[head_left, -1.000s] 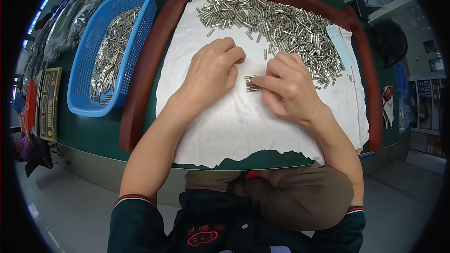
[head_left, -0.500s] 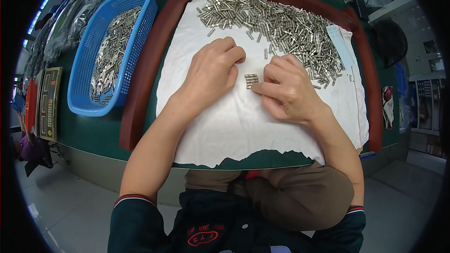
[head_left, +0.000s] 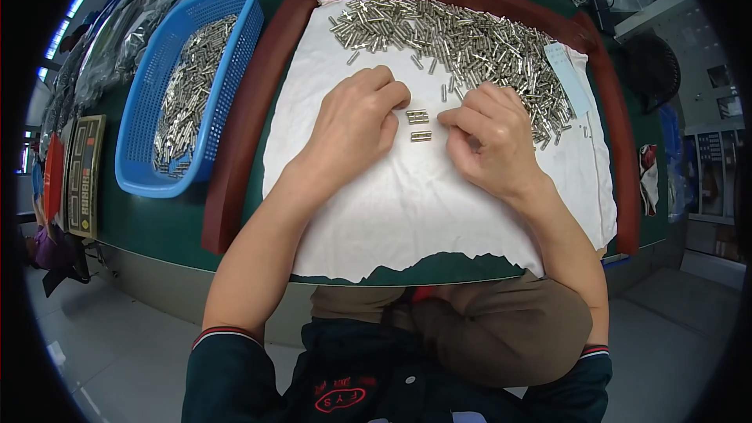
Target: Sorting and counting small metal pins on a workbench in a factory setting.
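Several short silvery metal pins lie between my hands on a white cloth [head_left: 392, 219], split into an upper cluster [head_left: 417, 117] and a lower cluster [head_left: 421, 136] with a narrow gap. My left hand [head_left: 356, 113] rests left of them, fingers curled; whatever they may hold is hidden. To the right, my right hand [head_left: 493, 137] is closed, its bent forefinger pointing at the upper cluster but apart from it. Its palm side cannot be seen. Beyond both hands spreads a large heap of similar pins [head_left: 501, 51], a few lying loose at its near edge.
A dark red wooden frame [head_left: 262, 102] borders the cloth at left, back and right. Left of it, a blue perforated basket [head_left: 129, 149] holds more pins. A pale blue card [head_left: 570, 78] lies at the heap's right side. A boxed item [head_left: 84, 176] stands far left.
The pins between my hands were one compact block; now they form two clusters with a gap. My right hand has drawn back from them, slightly right and away from me. My left hand is nearly still.
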